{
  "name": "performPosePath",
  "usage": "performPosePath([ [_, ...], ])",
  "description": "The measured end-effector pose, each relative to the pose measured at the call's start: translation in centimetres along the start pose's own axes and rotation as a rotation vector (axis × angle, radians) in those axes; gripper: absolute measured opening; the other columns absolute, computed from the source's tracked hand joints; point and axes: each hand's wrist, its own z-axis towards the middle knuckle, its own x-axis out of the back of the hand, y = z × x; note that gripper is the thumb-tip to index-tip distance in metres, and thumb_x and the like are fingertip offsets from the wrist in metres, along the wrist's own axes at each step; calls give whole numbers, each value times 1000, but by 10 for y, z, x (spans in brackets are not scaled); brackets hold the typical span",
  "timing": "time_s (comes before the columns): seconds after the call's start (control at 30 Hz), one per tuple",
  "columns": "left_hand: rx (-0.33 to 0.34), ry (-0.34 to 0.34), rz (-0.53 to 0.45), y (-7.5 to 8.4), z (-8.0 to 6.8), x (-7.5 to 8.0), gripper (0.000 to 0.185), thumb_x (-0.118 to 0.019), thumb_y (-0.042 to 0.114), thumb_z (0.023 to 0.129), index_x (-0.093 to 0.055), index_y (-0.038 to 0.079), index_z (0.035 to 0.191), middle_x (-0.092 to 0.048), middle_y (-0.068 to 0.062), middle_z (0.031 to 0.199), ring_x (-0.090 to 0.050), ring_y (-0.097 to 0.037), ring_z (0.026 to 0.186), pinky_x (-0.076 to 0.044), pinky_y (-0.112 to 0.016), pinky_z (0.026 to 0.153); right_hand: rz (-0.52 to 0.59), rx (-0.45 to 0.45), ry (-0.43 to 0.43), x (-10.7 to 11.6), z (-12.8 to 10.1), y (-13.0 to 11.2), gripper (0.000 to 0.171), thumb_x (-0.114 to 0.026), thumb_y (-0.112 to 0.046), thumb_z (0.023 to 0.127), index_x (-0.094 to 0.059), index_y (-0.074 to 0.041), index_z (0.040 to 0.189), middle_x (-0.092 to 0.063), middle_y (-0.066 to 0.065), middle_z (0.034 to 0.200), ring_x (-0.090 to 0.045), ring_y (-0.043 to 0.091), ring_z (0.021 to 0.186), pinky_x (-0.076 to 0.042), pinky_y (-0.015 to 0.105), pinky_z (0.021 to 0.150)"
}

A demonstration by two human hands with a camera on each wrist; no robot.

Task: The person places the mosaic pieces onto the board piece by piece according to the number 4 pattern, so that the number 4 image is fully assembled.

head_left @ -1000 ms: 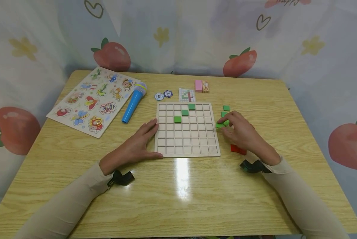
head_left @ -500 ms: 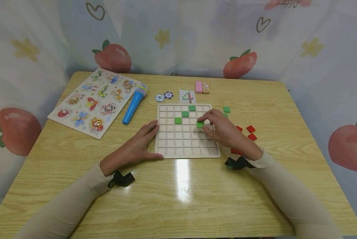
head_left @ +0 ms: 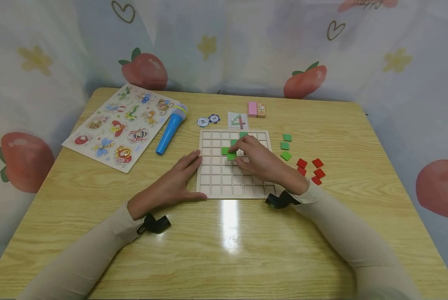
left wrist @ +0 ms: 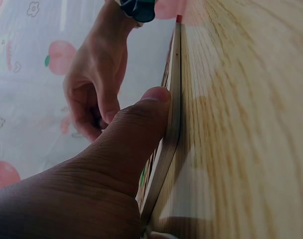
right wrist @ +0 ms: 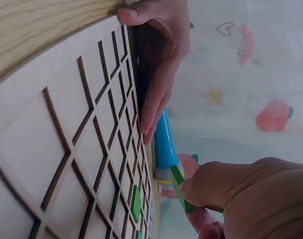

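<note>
A square wooden grid board (head_left: 216, 180) lies on the table in front of me. My right hand (head_left: 259, 160) pinches a green square tile (right wrist: 181, 189) between thumb and fingers, above the board's cells. Just beyond it, a green tile (head_left: 225, 150) sits in a cell, and more green tiles continue diagonally up to the right, partly behind the hand. My left hand (head_left: 167, 183) rests along the board's left side, fingers extended against the edge. Its thumb (left wrist: 153, 99) touches the board's near left corner.
Right of the board lie loose green tiles (head_left: 285, 146) and several red tiles (head_left: 319, 173). Behind it are a pattern card (head_left: 238, 120), poker chips (head_left: 203, 122) and a small pink-sided box (head_left: 252, 109). A blue toy microphone (head_left: 167, 135) and an insect puzzle board (head_left: 115, 129) occupy the left.
My right hand has picked up a green tile from the pile on the right and carried it leftward over the board. The left hand has stayed at the board's edge.
</note>
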Motion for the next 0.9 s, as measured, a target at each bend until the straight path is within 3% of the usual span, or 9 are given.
performPosePath([
  [0.27,-1,5,10,2,1,0,122,-88,58,83,-22,5,170,-8,-7,182,-11,-39,169,-23,-58,135,-31,48,-22,-10,15,-8,25,-72,-12,102,-72,-6,127,-62,15,126,-59,30,119,-54,44,98],
  [0.9,-24,21,20,1,0,0,121,-89,57,83,-23,4,170,-10,-10,182,-14,-43,167,-23,-59,134,-102,49,-139,-22,43,-15,18,-71,-13,103,-75,-7,119,-67,14,124,-62,29,117,-54,44,101],
])
